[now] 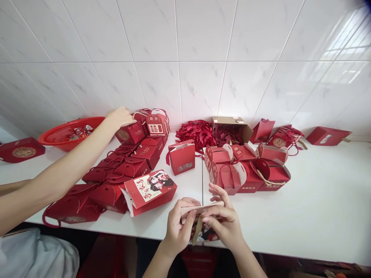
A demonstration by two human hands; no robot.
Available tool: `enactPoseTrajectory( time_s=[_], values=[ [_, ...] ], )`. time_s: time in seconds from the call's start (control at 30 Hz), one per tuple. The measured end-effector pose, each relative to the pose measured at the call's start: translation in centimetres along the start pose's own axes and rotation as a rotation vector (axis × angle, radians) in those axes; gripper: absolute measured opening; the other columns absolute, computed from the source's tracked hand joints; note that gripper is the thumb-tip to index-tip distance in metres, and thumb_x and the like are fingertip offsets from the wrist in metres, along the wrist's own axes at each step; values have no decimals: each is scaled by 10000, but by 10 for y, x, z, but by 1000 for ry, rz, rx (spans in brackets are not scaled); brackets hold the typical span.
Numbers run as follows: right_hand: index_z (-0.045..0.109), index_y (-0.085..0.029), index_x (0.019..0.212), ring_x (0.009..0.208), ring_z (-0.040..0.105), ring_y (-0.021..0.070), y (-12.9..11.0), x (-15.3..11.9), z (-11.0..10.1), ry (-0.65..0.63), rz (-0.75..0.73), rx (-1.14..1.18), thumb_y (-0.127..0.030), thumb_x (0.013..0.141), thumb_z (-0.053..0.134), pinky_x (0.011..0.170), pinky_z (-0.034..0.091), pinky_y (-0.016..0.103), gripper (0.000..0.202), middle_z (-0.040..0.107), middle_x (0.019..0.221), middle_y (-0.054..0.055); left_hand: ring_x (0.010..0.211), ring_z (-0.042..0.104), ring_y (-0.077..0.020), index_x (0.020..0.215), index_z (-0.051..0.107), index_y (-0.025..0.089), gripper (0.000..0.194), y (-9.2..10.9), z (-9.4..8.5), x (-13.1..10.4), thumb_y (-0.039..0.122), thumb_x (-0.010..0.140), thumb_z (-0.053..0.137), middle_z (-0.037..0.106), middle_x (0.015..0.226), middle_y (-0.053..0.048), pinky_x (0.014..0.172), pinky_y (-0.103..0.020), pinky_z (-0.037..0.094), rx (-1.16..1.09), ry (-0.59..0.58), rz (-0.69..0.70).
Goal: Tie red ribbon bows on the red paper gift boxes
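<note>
At the table's front edge, my left hand (180,224) grips the left side of a small paper gift box (211,233) with a pale top edge and a dark illustrated front. My right hand (224,222) is closed at the top edge's right part, thumb and forefinger pinched beside a gold-olive ribbon (197,230) that hangs down the front. Whether those fingers hold the ribbon's end too, I cannot tell. Left of my hands lies a red gift bag (156,191) with a cartoon couple printed on it. A small red bag (182,157) stands farther back.
Another person's hand (120,117) reaches across from the left to the rows of red gift boxes (146,152). Behind that arm is an orange-red basin (55,135) of wrapped sweets. Red ribbons (197,133), a cardboard box (246,131) and more red boxes (249,175) stand toward the wall.
</note>
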State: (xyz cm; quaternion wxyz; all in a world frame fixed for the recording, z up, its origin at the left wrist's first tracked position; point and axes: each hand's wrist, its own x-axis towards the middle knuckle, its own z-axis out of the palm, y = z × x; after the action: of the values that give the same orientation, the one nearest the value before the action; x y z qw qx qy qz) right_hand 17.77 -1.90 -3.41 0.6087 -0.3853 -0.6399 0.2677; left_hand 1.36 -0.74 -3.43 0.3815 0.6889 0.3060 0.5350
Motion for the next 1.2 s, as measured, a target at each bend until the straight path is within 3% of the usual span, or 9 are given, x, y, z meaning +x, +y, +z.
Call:
enactPoseTrajectory(
  time_s=[0.13,0.3,0.47,0.77,1.0,1.1,1.2],
  values=[
    [748,-250,773,1193,522,285,2,-5,0,8,4,-47,-313,823,688,833,504,363,101,538,1305,95,743,573,-133,948,548,211,99,-1,4,-1,167,935,460,563,828,-21,638,-226,481,-39,28,-56],
    [741,-261,792,1228,493,276,1,-5,0,-39,-43,-110,-300,858,650,856,478,370,118,667,1030,91,730,593,-161,927,570,192,100,0,5,-2,212,931,472,580,783,-36,613,-245,488,-60,33,-102],
    [738,-250,801,1233,489,278,-2,-4,-1,-19,-83,-159,-278,875,623,847,480,367,139,594,1227,94,739,597,-175,902,596,182,127,1,5,-2,243,926,487,604,740,-38,637,-260,487,-23,46,-92],
    [708,-232,794,1140,553,266,1,-6,1,24,-101,-163,-249,865,631,833,494,370,106,637,1105,99,716,584,-148,861,556,193,96,0,4,-2,245,923,504,599,759,-18,645,-240,464,9,80,-114],
    [701,-250,877,1089,576,254,0,-6,6,104,-166,-164,-167,847,630,784,509,366,113,566,1212,99,743,568,-159,898,551,202,71,-3,4,-6,188,924,487,609,748,-25,649,-251,466,-53,12,-58],
    [585,-244,1105,989,621,231,0,-7,9,182,-46,-41,-239,795,703,752,533,346,331,579,1189,114,751,564,-150,928,546,209,90,-4,3,-8,165,931,467,598,778,-24,666,-254,471,-69,12,-7],
    [548,-199,947,651,614,148,0,-11,12,97,193,121,-338,788,710,523,497,236,267,644,847,45,778,566,-163,1006,539,223,97,-2,3,-10,240,910,531,580,826,-32,687,-279,484,-36,-16,76]
  ],
)
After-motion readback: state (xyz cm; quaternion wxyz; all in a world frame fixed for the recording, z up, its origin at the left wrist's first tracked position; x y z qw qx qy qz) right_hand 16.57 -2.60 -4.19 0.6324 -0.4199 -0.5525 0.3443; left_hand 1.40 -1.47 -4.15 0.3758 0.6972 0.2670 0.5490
